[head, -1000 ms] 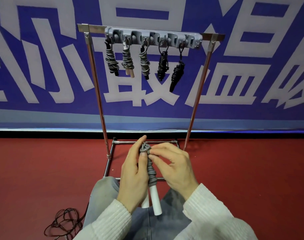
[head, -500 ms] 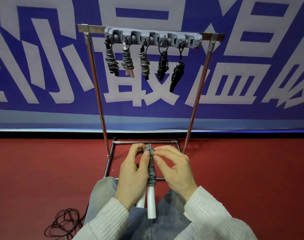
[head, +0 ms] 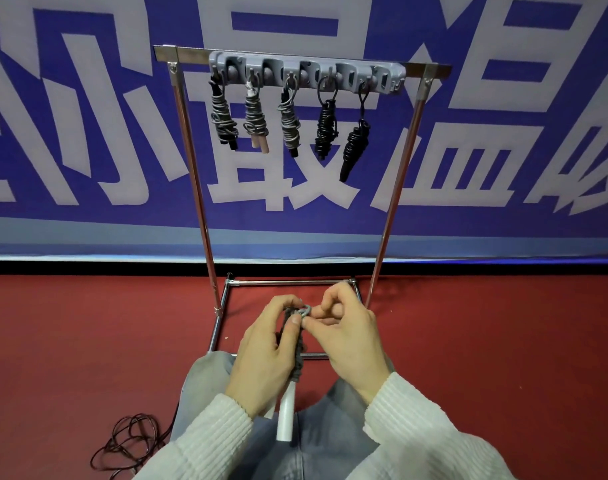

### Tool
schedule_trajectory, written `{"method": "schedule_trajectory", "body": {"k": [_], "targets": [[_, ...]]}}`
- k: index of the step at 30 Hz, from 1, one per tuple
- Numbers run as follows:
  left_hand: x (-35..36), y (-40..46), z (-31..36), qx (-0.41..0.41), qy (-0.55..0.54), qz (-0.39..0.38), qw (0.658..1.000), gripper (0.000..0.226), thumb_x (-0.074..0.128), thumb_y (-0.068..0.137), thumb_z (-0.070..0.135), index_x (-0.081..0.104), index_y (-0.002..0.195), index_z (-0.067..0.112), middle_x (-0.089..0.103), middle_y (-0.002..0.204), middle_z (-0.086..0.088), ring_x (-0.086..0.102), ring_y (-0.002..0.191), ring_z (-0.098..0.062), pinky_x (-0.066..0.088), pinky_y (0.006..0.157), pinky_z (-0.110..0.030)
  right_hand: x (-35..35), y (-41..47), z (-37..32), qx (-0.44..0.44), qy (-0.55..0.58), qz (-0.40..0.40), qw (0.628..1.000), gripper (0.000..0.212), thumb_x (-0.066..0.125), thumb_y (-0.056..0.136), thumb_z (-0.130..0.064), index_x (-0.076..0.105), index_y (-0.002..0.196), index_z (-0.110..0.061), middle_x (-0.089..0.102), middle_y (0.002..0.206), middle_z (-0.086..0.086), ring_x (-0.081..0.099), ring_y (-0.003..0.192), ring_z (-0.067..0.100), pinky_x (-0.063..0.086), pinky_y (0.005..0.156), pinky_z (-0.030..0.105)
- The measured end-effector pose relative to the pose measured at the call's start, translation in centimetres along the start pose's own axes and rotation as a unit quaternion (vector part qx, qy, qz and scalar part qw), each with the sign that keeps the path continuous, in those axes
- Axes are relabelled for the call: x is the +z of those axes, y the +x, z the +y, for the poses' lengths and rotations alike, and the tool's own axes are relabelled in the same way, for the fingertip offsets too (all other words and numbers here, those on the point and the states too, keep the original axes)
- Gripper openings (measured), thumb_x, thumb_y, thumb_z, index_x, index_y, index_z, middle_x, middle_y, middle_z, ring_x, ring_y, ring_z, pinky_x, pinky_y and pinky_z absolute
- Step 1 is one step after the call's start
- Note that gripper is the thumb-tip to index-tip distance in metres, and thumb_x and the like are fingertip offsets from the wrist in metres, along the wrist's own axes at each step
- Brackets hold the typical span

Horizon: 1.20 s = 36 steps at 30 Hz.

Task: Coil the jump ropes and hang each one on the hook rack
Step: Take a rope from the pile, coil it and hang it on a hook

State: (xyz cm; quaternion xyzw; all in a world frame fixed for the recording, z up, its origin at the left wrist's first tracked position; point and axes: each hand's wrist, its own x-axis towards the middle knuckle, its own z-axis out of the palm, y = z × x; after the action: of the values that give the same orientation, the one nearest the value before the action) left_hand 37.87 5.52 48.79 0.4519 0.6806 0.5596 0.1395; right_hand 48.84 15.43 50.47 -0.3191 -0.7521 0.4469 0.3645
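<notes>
Fingers of left hand (head: 264,355) curled round coiled grey rope (head: 297,344); right hand (head: 347,337) pinches its top loop.

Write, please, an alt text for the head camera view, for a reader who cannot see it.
A person's left hand and right hand hold a coiled grey jump rope with white handles over their lap, pinching its top loop. Ahead on the red floor stands a metal hook rack with five coiled ropes hanging, three grey and two black. A loose dark rope lies at lower left.
</notes>
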Motion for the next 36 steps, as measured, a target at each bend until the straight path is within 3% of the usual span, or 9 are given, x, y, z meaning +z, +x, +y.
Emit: {"method": "schedule_trajectory", "body": {"k": [3, 7, 12, 15, 18, 23, 26, 30, 36], "targets": [[0.4, -0.1, -0.5, -0.001, 0.003, 0.005, 1.0, 0.023, 0.053, 0.104, 0.023, 0.056, 0.11, 0.045, 0.068, 0.088, 0.007, 0.061, 0.056, -0.006, 0.052, 0.055, -0.034, 0.4, -0.3, 0.2, 0.026, 0.034, -0.007, 0.999, 0.037, 0.08, 0.081, -0.004, 0.051, 0.077, -0.025, 0.072, 0.073, -0.003, 0.07, 0.067, 0.006, 0.055, 0.068, 0.024], [0.9, -0.3, -1.1, -0.011, 0.017, 0.023, 1.0, 0.018, 0.054, 0.103, 0.031, 0.055, 0.116, 0.043, 0.069, 0.095, 0.008, 0.07, 0.078, -0.018, 0.059, 0.066, -0.054, 0.0, -0.1, 0.2, 0.026, 0.086, -0.027, 0.996, 0.015, 0.067, 0.083, -0.016, 0.062, 0.088, -0.029, 0.076, 0.078, 0.004, 0.075, 0.08, 0.021, 0.06, 0.082, 0.037], [1.3, -0.3, -0.8, -0.005, 0.053, 0.039, 0.998, 0.023, 0.059, 0.096, 0.03, 0.052, 0.109, 0.047, 0.068, 0.089, 0.012, 0.061, 0.068, -0.008, 0.059, 0.07, -0.044, -0.5, 0.1, 0.2, 0.037, 0.047, -0.043, 0.997, 0.016, 0.076, 0.087, -0.01, 0.079, 0.091, -0.024, 0.078, 0.083, -0.006, 0.075, 0.081, 0.011, 0.061, 0.083, 0.035], [1.4, -0.1, -0.3, 0.013, 0.096, 0.048, 0.994, 0.029, 0.062, 0.093, 0.027, 0.048, 0.106, 0.049, 0.066, 0.099, 0.019, 0.062, 0.078, -0.001, 0.053, 0.075, -0.031, -1.2, 0.9, 0.1, 0.038, 0.004, -0.067, 0.997, 0.01, 0.078, 0.086, -0.014, 0.08, 0.092, -0.023, 0.078, 0.083, -0.011, 0.074, 0.081, 0.006, 0.06, 0.083, 0.031], [1.4, 0.3, -0.5, 0.025, 0.126, 0.043, 0.991, 0.034, 0.064, 0.091, 0.025, 0.047, 0.11, 0.049, 0.062, 0.108, 0.023, 0.061, 0.095, 0.002, 0.052, 0.083, -0.034, -1.5, 1.7, 0.3, 0.045, -0.028, -0.111, 0.992, 0.008, 0.077, 0.088, -0.017, 0.08, 0.094, -0.022, 0.078, 0.085, -0.009, 0.074, 0.084, 0.007, 0.06, 0.088, 0.034], [1.4, 0.3, -1.3, 0.029, 0.14, 0.043, 0.989, 0.041, 0.067, 0.09, 0.019, 0.048, 0.111, 0.048, 0.061, 0.108, 0.024, 0.059, 0.095, 0.001, 0.052, 0.084, -0.037, -0.9, 3.2, 1.0, 0.093, -0.046, -0.173, 0.98, 0.008, 0.075, 0.089, -0.013, 0.075, 0.094, -0.02, 0.074, 0.077, -0.003, 0.071, 0.076, 0.011, 0.06, 0.088, 0.043], [1.1, 0.1, -1.8, 0.033, 0.14, 0.024, 0.989, 0.043, 0.067, 0.091, 0.017, 0.047, 0.111, 0.049, 0.061, 0.108, 0.025, 0.059, 0.098, 0.003, 0.051, 0.085, -0.032, -1.6, 3.3, 0.7, 0.027, -0.168, -0.231, 0.958, 0.004, 0.067, 0.096, -0.026, 0.065, 0.096, -0.03, 0.064, 0.078, -0.011, 0.06, 0.071, 0.006, 0.054, 0.076, 0.035], [0.9, 0.2, -1.9, 0.054, 0.13, -0.009, 0.99, 0.037, 0.064, 0.094, 0.017, 0.052, 0.113, 0.047, 0.06, 0.108, 0.026, 0.059, 0.1, 0.004, 0.049, 0.085, -0.027, -2.0, 2.8, 0.4, -0.141, -0.376, -0.245, 0.883, 0.01, 0.05, 0.099, -0.036, 0.052, 0.099, -0.027, 0.056, 0.096, -0.011, 0.054, 0.086, 0.014, 0.046, 0.076, 0.038], [1.4, 0.3, -1.9, 0.034, 0.148, 0.014, 0.988, 0.031, 0.061, 0.09, 0.019, 0.05, 0.11, 0.04, 0.057, 0.106, 0.02, 0.058, 0.092, -0.003, 0.049, 0.08, -0.034, -0.8, 2.9, 0.8, 0.113, -0.017, -0.218, 0.969, 0.024, 0.054, 0.094, -0.014, 0.055, 0.071, -0.022, 0.044, 0.063, -0.009, 0.037, 0.054, 0.006, 0.031, 0.054, 0.024]]}}
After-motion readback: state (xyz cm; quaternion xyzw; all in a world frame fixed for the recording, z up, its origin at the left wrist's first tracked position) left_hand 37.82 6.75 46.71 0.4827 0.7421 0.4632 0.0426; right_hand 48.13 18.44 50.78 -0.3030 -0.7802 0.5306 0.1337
